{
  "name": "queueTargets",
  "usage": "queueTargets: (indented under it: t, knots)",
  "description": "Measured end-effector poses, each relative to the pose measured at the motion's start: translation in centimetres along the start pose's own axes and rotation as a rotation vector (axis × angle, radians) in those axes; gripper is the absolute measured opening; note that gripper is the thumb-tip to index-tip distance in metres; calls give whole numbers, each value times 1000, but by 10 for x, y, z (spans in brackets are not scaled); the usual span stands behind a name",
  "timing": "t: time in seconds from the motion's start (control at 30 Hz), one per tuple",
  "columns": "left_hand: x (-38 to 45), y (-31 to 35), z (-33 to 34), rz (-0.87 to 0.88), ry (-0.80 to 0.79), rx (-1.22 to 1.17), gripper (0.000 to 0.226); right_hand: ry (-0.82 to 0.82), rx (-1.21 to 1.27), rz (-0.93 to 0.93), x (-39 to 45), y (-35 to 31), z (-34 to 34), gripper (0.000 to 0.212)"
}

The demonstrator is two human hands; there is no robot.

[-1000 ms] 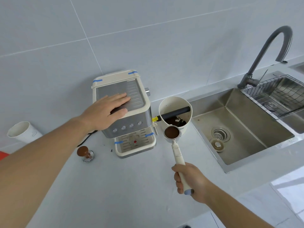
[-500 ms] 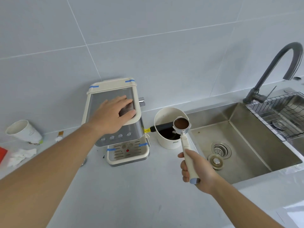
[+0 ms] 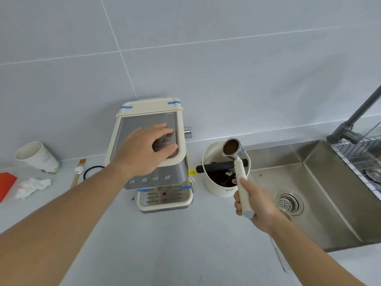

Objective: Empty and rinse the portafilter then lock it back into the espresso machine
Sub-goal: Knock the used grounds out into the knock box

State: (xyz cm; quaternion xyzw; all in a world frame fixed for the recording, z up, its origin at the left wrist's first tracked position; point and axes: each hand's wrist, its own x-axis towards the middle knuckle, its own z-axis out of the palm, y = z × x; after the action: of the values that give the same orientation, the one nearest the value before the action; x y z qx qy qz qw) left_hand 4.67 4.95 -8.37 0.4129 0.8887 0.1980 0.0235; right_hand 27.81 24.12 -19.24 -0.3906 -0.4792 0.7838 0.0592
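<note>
Portafilter (image 3: 232, 147) raised over knock box (image 3: 218, 188); right hand (image 3: 254, 200) gripping handle; left hand (image 3: 144, 150) flat on espresso machine (image 3: 165, 172).

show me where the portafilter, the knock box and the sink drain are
portafilter (image 3: 231, 146): head view, on the coffee puck in its basket.
knock box (image 3: 221, 190): head view, on its front wall.
sink drain (image 3: 289, 202): head view, on the strainer.
</note>
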Motion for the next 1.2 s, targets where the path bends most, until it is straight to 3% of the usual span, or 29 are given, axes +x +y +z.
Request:
queueTargets:
  t: [0.33, 0.6, 0.8, 0.97, 1.2]
  knots:
    - [1, 0, 0, 4, 5, -10, 63, 115, -197, -95, 20, -6, -1, 15]
    - [0, -1, 0, 17, -1, -4, 62, 286, -576, -199, 25, 0, 5, 28]
    - [0, -1, 0, 22, -5, 0, 59, 311, -827, -279, 24, 7, 9, 31]
    - [0, -1, 0, 18, 0, -8, 63, 265, -815, -253, 22, 7, 6, 41]
    - [0, 0, 0, 25, 16, -7, 55, 253, -783, -289, 25, 10, 6, 38]
